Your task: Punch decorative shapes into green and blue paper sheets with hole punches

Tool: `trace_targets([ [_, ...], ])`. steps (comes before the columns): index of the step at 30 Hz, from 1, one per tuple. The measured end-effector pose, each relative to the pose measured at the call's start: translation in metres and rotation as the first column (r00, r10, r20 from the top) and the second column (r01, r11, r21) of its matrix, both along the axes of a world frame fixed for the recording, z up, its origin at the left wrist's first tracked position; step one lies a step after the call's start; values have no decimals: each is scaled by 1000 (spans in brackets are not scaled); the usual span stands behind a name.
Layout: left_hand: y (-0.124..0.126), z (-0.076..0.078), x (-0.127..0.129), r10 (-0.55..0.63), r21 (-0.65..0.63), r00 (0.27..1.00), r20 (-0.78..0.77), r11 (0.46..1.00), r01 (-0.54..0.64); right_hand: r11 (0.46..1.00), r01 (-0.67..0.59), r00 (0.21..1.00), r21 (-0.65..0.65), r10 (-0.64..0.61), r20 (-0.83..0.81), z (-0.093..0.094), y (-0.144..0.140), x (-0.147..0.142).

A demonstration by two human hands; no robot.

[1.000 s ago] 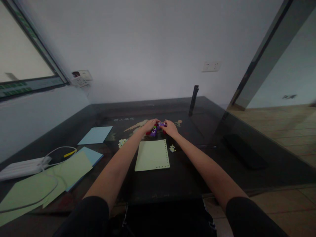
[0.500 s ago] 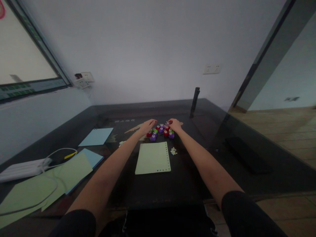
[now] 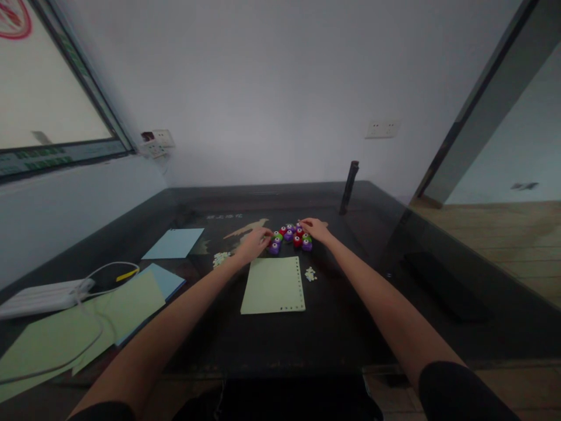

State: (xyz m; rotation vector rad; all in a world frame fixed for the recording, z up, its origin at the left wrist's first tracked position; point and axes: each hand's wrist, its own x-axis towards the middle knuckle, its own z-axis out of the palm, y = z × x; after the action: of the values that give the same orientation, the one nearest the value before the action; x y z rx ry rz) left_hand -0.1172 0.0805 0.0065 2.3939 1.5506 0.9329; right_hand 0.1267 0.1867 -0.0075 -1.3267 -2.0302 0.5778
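Observation:
Several small rounded toys [image 3: 289, 234] in purple, red and green, each with a white eye-like spot, stand in an uneven arched row on the dark table. My left hand [image 3: 258, 241] is at the row's left end, its fingers curled in beside a green toy [image 3: 277, 236]; what they hold, if anything, is hidden. At the upper right of the row my right hand [image 3: 316, 227] pinches a small eye-spotted toy [image 3: 299, 225] at its fingertips. Just in front of the toys lies a pale green punched sheet [image 3: 272, 286].
Small pale pieces lie in two heaps, one at left [image 3: 220, 258] and one at right [image 3: 310, 273]. Blue paper [image 3: 174, 243], green sheets [image 3: 87, 327] and a white power strip [image 3: 48, 297] with a cable occupy the left. A dark upright stick [image 3: 349, 188] stands behind.
My left hand has come down and toward me onto the left end of the row, covering the red toy there. The right hand has lowered its toy to the row. The view has shifted slightly.

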Motion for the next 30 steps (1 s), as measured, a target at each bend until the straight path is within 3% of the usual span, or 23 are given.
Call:
trace_targets([
  [8, -18, -8, 7, 106, 91, 972, -208, 992, -89, 998, -47, 997, 50, 50, -63, -12, -7, -2],
  [14, -19, -13, 17, 157, 125, 965, -211, 983, -132, 990, 15, 990, 139, 5, -143, -23, -13, -14],
  [17, -18, -12, 16, 97, 92, 986, -135, 992, -86, 989, 31, 988, 145, -9, -152, -26, -15, -22],
  [20, -9, -7, 11, 70, 29, 994, 88, 997, -73, 994, 34, 985, 106, -16, -170, -28, -15, -30],
  [24, 21, -1, 4, 185, -19, 903, 387, 981, -193, 997, 51, 977, 61, -37, -210, -27, -14, -37],
  [27, 50, -5, 5, 285, -48, 853, 436, 955, -294, 996, 60, 974, 66, -44, -220, -27, -13, -38],
  [30, 71, -16, 11, 313, -179, 857, 410, 949, -261, 993, 71, 974, 90, -50, -222, -28, -13, -37],
])
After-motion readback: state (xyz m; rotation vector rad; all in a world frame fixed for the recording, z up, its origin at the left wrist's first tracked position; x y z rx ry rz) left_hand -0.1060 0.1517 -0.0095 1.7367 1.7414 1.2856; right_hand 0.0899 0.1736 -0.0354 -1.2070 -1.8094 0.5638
